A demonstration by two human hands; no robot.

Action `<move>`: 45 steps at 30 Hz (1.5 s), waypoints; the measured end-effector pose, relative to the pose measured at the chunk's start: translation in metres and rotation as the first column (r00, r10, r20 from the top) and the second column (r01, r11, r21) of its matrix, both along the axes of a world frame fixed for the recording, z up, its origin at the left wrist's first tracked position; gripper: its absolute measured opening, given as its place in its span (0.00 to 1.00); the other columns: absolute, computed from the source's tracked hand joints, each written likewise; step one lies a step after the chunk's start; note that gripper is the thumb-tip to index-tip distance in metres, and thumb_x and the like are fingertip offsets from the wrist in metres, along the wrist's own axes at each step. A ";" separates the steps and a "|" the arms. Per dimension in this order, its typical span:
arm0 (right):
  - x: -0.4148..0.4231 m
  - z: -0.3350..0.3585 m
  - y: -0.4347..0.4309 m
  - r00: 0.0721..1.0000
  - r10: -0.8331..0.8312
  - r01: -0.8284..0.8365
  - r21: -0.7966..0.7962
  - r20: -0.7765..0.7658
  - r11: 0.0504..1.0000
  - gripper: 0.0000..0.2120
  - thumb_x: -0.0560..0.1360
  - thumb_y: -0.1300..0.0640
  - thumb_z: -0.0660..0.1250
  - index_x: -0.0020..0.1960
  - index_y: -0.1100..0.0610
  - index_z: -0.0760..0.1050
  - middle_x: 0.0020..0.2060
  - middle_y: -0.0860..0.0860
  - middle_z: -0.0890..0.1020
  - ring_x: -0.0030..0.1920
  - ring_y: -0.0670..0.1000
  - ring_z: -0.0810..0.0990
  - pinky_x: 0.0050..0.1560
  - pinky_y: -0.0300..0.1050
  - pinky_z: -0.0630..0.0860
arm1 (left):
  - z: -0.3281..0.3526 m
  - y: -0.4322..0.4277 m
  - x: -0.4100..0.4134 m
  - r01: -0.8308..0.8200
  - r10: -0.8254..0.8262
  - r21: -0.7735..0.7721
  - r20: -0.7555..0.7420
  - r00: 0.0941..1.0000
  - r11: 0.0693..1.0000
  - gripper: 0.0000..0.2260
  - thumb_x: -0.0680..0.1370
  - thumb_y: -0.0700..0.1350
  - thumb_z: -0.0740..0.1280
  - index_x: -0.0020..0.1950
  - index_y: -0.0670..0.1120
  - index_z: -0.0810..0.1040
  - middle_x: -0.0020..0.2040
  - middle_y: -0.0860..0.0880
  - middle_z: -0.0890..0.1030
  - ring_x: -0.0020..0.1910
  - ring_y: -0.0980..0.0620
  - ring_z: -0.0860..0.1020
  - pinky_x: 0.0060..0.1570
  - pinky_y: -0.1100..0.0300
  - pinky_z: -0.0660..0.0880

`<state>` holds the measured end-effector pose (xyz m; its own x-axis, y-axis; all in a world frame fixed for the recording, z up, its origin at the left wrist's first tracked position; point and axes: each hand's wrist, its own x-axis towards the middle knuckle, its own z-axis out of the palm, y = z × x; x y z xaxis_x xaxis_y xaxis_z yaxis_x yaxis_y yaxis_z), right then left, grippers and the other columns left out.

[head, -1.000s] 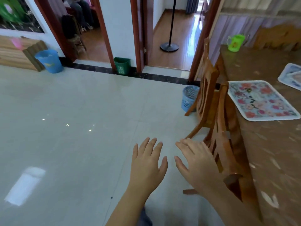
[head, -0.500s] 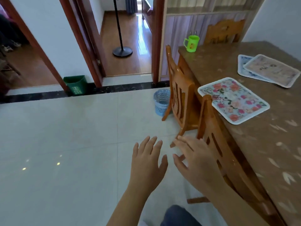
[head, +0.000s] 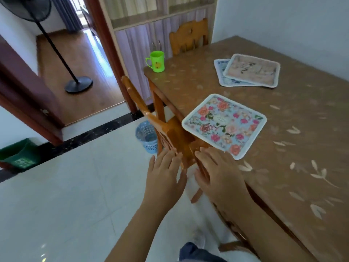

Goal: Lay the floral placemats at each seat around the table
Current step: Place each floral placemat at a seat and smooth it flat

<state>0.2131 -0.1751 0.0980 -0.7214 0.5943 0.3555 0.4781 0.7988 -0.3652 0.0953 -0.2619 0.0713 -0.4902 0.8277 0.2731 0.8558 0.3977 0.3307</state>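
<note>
Both hands, left (head: 164, 178) & right (head: 220, 173), empty w/ fingers straight, near floral placemat (head: 224, 124) on table (head: 294, 167).

From where I stand, the person's left hand (head: 164, 176) and right hand (head: 221, 173) are bare. The left forearm (head: 136, 227) and right forearm (head: 264, 224) are uncovered right down to the picture's edge. Between the arms shows a patch of dark blue cloth (head: 196, 252), seemingly a trouser leg, too blurred to name the fabric.
</note>
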 end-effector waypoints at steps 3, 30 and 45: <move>0.000 -0.004 0.038 0.990 -0.076 0.079 -0.022 0.119 0.997 0.18 0.73 0.51 0.67 0.59 0.58 0.75 0.57 0.56 0.80 0.59 0.58 0.76 0.62 0.55 0.68 | 0.000 0.045 -0.016 0.071 -0.071 -0.003 -0.019 0.997 0.997 0.19 0.70 0.46 0.72 0.60 0.45 0.76 0.60 0.45 0.78 0.62 0.43 0.74 0.62 0.45 0.59; -0.059 -0.104 0.193 0.921 -0.300 0.337 -0.122 0.249 0.933 0.16 0.67 0.56 0.72 0.52 0.60 0.78 0.46 0.57 0.83 0.48 0.58 0.81 0.52 0.55 0.76 | -0.094 0.268 -0.106 0.593 -0.533 -0.197 0.288 0.796 0.781 0.18 0.76 0.47 0.63 0.66 0.44 0.70 0.65 0.45 0.73 0.64 0.48 0.68 0.66 0.52 0.62; -0.056 -0.158 0.188 0.916 -0.276 0.342 -0.208 0.290 0.917 0.22 0.62 0.54 0.76 0.54 0.58 0.77 0.54 0.56 0.80 0.58 0.57 0.76 0.53 0.55 0.77 | -0.125 0.262 -0.096 0.634 -0.567 -0.307 0.285 0.773 0.710 0.19 0.78 0.51 0.59 0.67 0.49 0.66 0.69 0.50 0.68 0.68 0.51 0.61 0.66 0.54 0.56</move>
